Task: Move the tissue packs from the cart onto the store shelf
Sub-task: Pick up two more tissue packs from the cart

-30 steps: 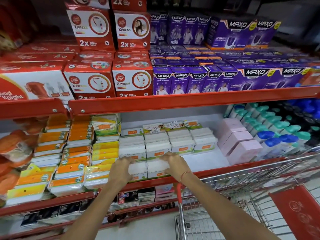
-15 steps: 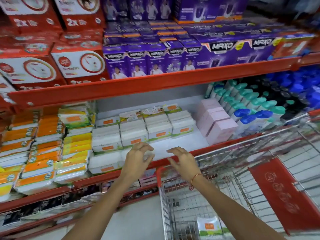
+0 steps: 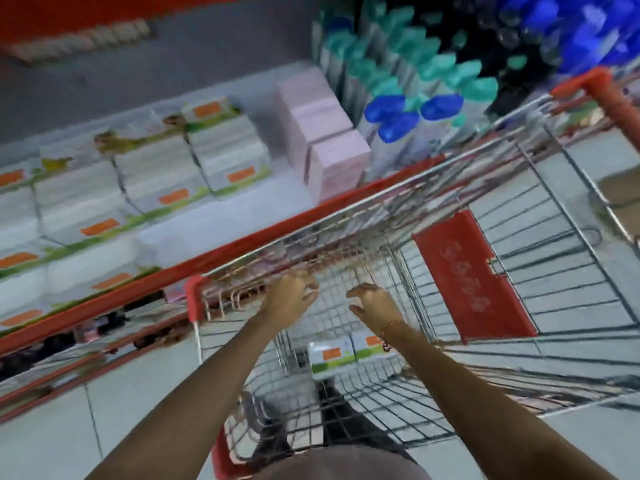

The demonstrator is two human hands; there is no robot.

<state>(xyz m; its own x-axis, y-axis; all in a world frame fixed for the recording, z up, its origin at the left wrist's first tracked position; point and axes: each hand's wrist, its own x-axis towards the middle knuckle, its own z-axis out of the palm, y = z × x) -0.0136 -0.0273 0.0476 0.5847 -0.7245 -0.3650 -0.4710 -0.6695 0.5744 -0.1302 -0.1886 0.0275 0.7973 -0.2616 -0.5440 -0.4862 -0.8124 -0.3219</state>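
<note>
Both hands have come away from the shelf front and now hang over the wire cart (image 3: 512, 188), inside its basket near the corner closest to the shelf. The left hand (image 3: 289, 301) and the right hand (image 3: 375, 303) are empty, fingers spread and curled, palms facing each other with a gap between them — neither touches anything. A thin bangle (image 3: 391, 325) circles the right wrist.

Two tissue packs (image 3: 346, 355) lie side by side on the cart's floor, below the hands, white with orange labels and green edging. More tissue packs of the same kind (image 3: 156, 188) stand in rows on the store shelf (image 3: 242, 244), up to its red front edge. Beside them, toward the right end, sit pink boxes (image 3: 322, 133), then bottles with blue and teal caps (image 3: 408, 109). The picture is motion-blurred — label text cannot be read.
</note>
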